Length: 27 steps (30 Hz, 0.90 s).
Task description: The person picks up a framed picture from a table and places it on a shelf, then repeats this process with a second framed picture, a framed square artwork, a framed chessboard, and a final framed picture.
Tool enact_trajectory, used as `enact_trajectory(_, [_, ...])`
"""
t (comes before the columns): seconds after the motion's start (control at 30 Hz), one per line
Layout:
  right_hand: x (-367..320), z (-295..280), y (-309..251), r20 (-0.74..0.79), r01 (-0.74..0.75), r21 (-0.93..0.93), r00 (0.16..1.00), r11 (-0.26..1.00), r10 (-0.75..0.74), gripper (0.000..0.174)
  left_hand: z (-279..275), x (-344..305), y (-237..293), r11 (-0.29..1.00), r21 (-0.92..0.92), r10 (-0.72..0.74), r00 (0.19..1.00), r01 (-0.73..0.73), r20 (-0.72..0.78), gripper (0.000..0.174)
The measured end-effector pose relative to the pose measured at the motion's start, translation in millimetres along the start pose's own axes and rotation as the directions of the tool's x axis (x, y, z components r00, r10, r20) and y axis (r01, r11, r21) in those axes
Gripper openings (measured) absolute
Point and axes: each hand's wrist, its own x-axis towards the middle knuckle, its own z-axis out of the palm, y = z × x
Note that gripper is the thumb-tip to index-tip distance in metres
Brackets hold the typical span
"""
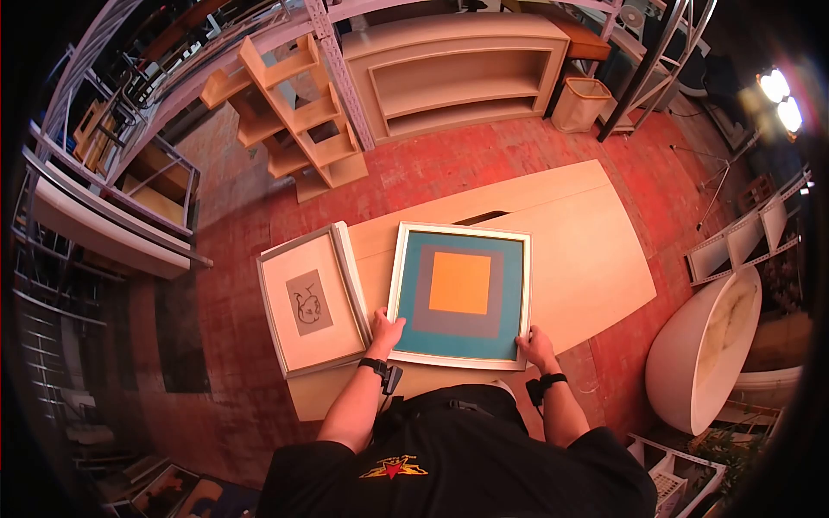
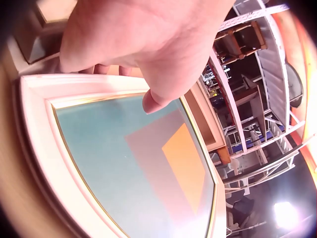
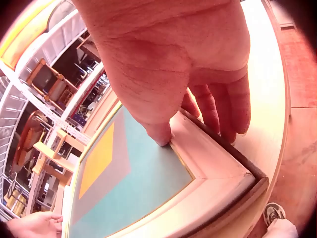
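A framed picture (image 1: 462,282) in a pale frame, an orange square within grey on a teal ground, lies over the light wooden table in front of me. At its lower left side my left hand (image 1: 386,335) grips the frame, thumb on the front and fingers partly hidden behind the edge. My right hand (image 1: 538,348) holds the opposite side, its thumb (image 3: 159,134) over the front moulding and the fingers down the outer side. Close by on the left lies another framed picture (image 1: 275,302), silver-edged, with a small dark line drawing on a pale mount.
The wooden table (image 1: 587,259) extends to the right and away, with a dark slot. Beyond it on the red floor stand a stepped shelf unit (image 1: 328,151), a low wide bookcase (image 1: 458,78) and a waste bin (image 1: 580,105). A large white bowl-shaped object (image 1: 678,363) stands at right.
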Motion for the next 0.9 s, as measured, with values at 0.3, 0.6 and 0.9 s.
enact_trajectory(0.3, [0, 8, 4, -0.057, -0.018, 0.11, 0.998, 0.994, 0.024, 0.04, -10, -13, 17, 0.998, -0.057, 0.006, 0.998, -0.002, 0.061, 0.072])
enact_trajectory(0.6, [4, 25, 11, -0.113, 0.0, -0.003, 0.994, 1.0, 0.0, 0.039, -16, -14, 28, 0.973, -0.213, -0.057, 0.99, 0.084, 0.129, 0.072])
enact_trajectory(0.9, [-3, 12, -4, -0.042, -0.064, 0.019, 0.997, 0.998, 0.065, 0.05, -23, -22, 43, 0.944, -0.278, -0.096, 0.955, 0.176, 0.279, 0.082])
